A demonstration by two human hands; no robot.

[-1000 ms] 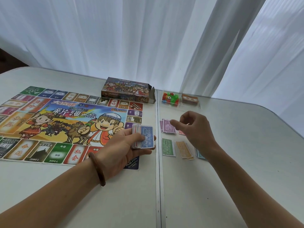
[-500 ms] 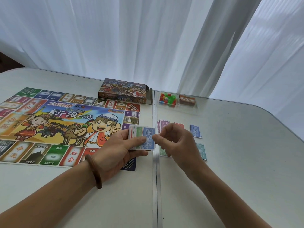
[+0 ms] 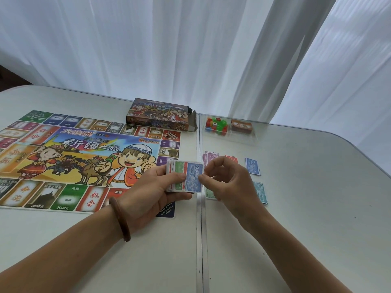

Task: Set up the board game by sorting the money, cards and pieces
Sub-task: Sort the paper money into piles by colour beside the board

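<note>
My left hand (image 3: pixel 152 189) grips a fanned stack of play money (image 3: pixel 179 176) over the board's near right corner. The top blue 2000 note (image 3: pixel 193 176) sticks out to the right, and my right hand (image 3: pixel 228 180) pinches its right edge between thumb and forefinger. Sorted money lies on the table behind and under my right hand: a purple pile (image 3: pixel 209 156), a red note (image 3: pixel 232 159), a blue note (image 3: pixel 252 166), a teal pile (image 3: pixel 261 192) and a green note (image 3: pixel 209 193), partly hidden. The colourful game board (image 3: pixel 74 159) lies flat at the left.
The open game box (image 3: pixel 160 114) stands at the board's far edge. A clear tray (image 3: pixel 243 138) to its right holds coloured plastic pieces (image 3: pixel 216 123) and a brown card deck (image 3: pixel 241 124). A seam (image 3: pixel 200 240) splits the white table. White curtains hang behind.
My right hand came back from the sorted piles, leaving a blue note there, and now pinches the top blue note of the stack. My left hand stayed nearly still.
</note>
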